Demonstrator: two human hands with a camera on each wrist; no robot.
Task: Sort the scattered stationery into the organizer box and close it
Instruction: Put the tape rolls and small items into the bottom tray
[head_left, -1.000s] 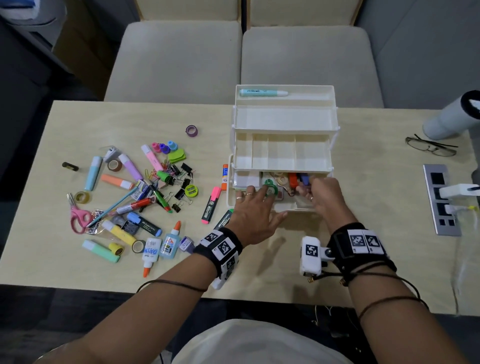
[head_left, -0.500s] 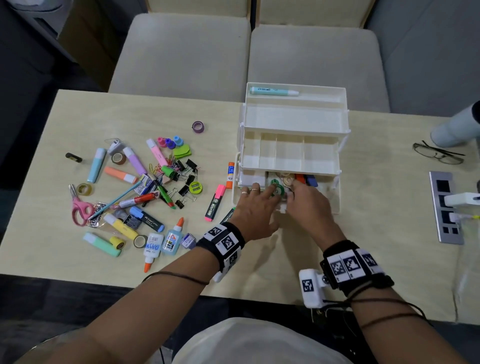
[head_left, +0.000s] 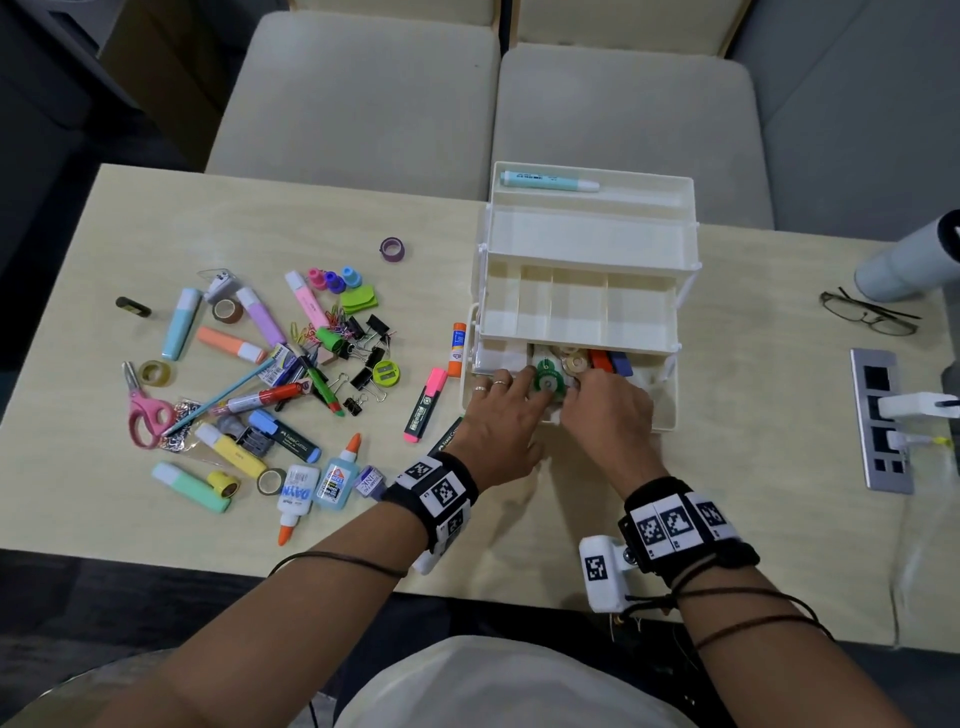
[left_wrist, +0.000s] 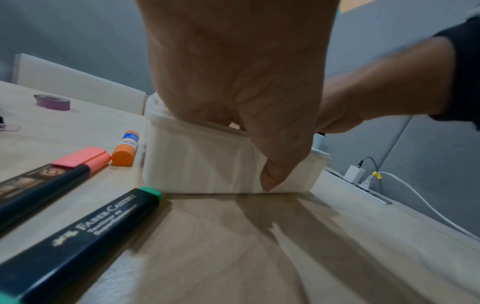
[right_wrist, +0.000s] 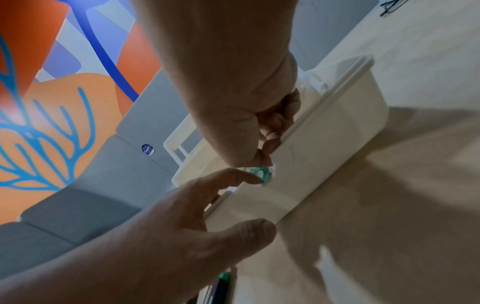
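Observation:
The white organizer box (head_left: 587, 244) stands open with its tiers stepped back; a mint highlighter (head_left: 549, 182) lies in the top tray. The bottom compartment holds a green tape roll (head_left: 548, 382), a brown roll and red and blue items. My left hand (head_left: 511, 382) reaches over the front rim with straight fingers, the index touching the green roll, and the thumb (left_wrist: 275, 168) lies on the outer front wall. My right hand (head_left: 582, 392) is beside it, its fingers curled; its thumb and fingertips (right_wrist: 265, 158) pinch the green tape roll (right_wrist: 262, 170). The box wall hides most of the roll in the wrist views.
Left of the box lie loose stationery: a glue stick (head_left: 457, 349), a pink-capped marker (head_left: 426, 405), a green-capped marker (left_wrist: 78, 236), glue bottles (head_left: 337, 475), scissors (head_left: 143, 410), highlighters, clips, a purple tape roll (head_left: 391, 248). To the right are glasses (head_left: 867, 314) and a power strip (head_left: 880, 421).
My right hand has shifted left from the red and blue items to the green roll. The left hand has stayed at the box's front rim.

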